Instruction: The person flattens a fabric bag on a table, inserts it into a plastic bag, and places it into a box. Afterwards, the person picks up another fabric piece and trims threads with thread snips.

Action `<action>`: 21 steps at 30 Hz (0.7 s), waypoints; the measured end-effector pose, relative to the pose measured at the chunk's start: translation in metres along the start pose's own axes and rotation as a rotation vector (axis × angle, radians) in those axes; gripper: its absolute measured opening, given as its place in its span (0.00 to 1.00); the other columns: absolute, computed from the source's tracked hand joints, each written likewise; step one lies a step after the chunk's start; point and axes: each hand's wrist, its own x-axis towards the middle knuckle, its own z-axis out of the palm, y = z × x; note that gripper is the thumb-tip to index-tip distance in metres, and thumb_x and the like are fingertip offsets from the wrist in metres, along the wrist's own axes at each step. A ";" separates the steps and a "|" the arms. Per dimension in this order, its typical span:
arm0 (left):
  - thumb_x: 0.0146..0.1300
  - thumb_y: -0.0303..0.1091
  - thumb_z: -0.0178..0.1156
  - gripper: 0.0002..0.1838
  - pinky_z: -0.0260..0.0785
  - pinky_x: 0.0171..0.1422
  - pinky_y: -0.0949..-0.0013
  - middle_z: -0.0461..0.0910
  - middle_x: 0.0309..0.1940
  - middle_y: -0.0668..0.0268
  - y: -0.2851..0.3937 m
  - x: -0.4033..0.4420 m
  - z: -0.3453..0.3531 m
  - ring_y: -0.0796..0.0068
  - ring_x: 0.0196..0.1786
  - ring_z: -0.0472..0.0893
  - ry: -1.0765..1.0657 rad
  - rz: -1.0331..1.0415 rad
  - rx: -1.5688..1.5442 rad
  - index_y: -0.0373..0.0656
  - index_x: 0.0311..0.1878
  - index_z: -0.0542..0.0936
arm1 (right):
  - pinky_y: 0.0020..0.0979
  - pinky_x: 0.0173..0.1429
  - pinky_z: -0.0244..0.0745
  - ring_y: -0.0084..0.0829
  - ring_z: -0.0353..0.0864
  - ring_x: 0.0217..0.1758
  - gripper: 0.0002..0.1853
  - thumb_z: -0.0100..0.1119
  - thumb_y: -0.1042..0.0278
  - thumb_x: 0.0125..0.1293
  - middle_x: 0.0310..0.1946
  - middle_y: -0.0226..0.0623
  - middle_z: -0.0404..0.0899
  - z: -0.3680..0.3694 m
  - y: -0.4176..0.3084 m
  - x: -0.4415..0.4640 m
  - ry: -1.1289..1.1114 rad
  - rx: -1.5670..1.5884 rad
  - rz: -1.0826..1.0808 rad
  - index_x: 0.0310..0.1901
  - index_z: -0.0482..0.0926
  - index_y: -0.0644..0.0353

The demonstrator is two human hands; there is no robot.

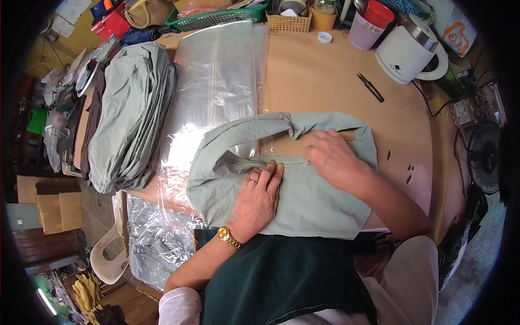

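A pale green cloth bag [314,200] with a wide looped strap lies flat in front of me. A zipper [290,162] runs across its upper edge. My left hand [257,197], with a ring and a gold watch, lies on the bag, its fingers stretched out to the zipper's left part. Closed at the zipper's right end is my right hand [330,160]; its fingertips pinch the bag there, and the exact bit between them is hidden. The strap arches above both hands.
A pile of similar green cloth bags [130,114] lies left, beside clear plastic sleeves [216,76]. Thread snips [370,88] rest at the back right, near a white kettle [407,51]. Baskets [290,23] line the back edge. A fan [483,157] stands far right.
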 end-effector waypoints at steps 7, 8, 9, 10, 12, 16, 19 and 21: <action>0.59 0.28 0.57 0.31 0.65 0.63 0.54 0.69 0.62 0.53 0.000 -0.001 0.002 0.51 0.57 0.71 0.001 -0.018 -0.008 0.38 0.68 0.67 | 0.25 0.45 0.72 0.19 0.77 0.38 0.08 0.62 0.80 0.58 0.35 0.31 0.82 -0.059 0.018 0.029 -0.024 0.703 0.701 0.40 0.82 0.63; 0.59 0.28 0.57 0.31 0.65 0.64 0.54 0.68 0.63 0.53 0.000 0.000 0.002 0.50 0.57 0.71 -0.002 -0.015 -0.006 0.38 0.68 0.66 | 0.22 0.44 0.72 0.16 0.77 0.38 0.10 0.62 0.80 0.58 0.36 0.29 0.83 -0.061 0.032 0.033 0.123 0.735 0.758 0.42 0.82 0.63; 0.60 0.28 0.57 0.31 0.65 0.64 0.54 0.67 0.63 0.53 -0.001 0.000 0.002 0.50 0.58 0.71 -0.006 -0.008 -0.002 0.38 0.68 0.66 | 0.25 0.46 0.73 0.20 0.78 0.40 0.12 0.62 0.80 0.58 0.38 0.32 0.82 -0.058 0.058 0.034 0.208 0.734 0.710 0.44 0.81 0.63; 0.60 0.28 0.57 0.31 0.65 0.64 0.54 0.67 0.63 0.53 0.000 -0.001 0.002 0.50 0.58 0.71 -0.007 -0.004 -0.001 0.38 0.68 0.66 | 0.28 0.49 0.73 0.24 0.78 0.43 0.14 0.62 0.79 0.58 0.41 0.34 0.81 -0.057 0.070 0.037 0.295 0.728 0.662 0.47 0.80 0.62; 0.60 0.29 0.57 0.32 0.65 0.63 0.54 0.64 0.66 0.53 0.001 0.000 0.001 0.50 0.58 0.70 0.002 -0.013 0.032 0.42 0.70 0.65 | 0.31 0.53 0.72 0.29 0.78 0.47 0.16 0.62 0.79 0.58 0.44 0.38 0.79 -0.059 0.056 0.032 0.341 0.271 0.559 0.50 0.78 0.62; 0.62 0.32 0.58 0.33 0.60 0.68 0.49 0.60 0.71 0.52 0.006 0.013 -0.025 0.49 0.65 0.67 -0.019 -0.018 -0.161 0.48 0.72 0.63 | 0.52 0.66 0.59 0.50 0.66 0.62 0.28 0.67 0.60 0.57 0.57 0.49 0.68 -0.036 -0.035 0.002 0.103 -0.124 0.536 0.58 0.72 0.60; 0.62 0.37 0.60 0.35 0.51 0.73 0.41 0.57 0.73 0.50 -0.021 0.026 -0.042 0.48 0.72 0.62 0.053 -0.021 0.061 0.51 0.73 0.62 | 0.64 0.73 0.42 0.58 0.50 0.74 0.38 0.65 0.44 0.57 0.69 0.54 0.57 -0.002 -0.077 -0.040 -0.111 -0.286 0.505 0.65 0.68 0.56; 0.62 0.46 0.61 0.35 0.40 0.75 0.32 0.57 0.73 0.50 -0.057 0.026 -0.033 0.51 0.75 0.57 0.036 -0.274 0.213 0.51 0.72 0.64 | 0.63 0.75 0.39 0.58 0.46 0.76 0.39 0.64 0.44 0.57 0.71 0.55 0.54 -0.001 -0.060 -0.060 -0.138 -0.276 0.534 0.67 0.66 0.56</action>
